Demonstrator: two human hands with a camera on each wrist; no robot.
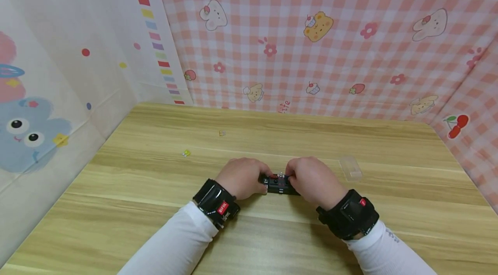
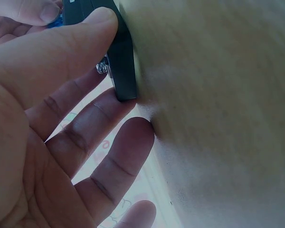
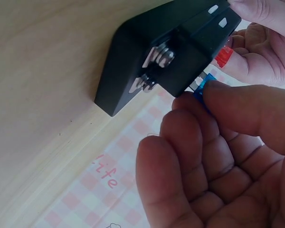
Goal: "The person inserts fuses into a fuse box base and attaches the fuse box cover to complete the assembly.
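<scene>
A black fuse block (image 1: 275, 185) with metal screw terminals (image 3: 161, 56) at its end lies on the table between both hands. My left hand (image 1: 242, 177) grips its left end, thumb on one side and fingers on the other. Between the thumb and a finger of my right hand (image 1: 314, 181) is a small blue blade fuse (image 3: 204, 85). Its metal prongs point toward the block and show partly at the block's edge. A red blade fuse (image 3: 223, 56) stands at the block, with a left finger beside it. In the left wrist view, only a bit of blue shows.
On the wooden table (image 1: 155, 206), a yellow blade fuse (image 1: 186, 152) and a pale, clear-looking fuse (image 1: 222, 133) lie to the left and further back. A clear plastic box (image 1: 351, 168) is right of the right hand. Printed cloth (image 1: 334, 63) stands behind the table.
</scene>
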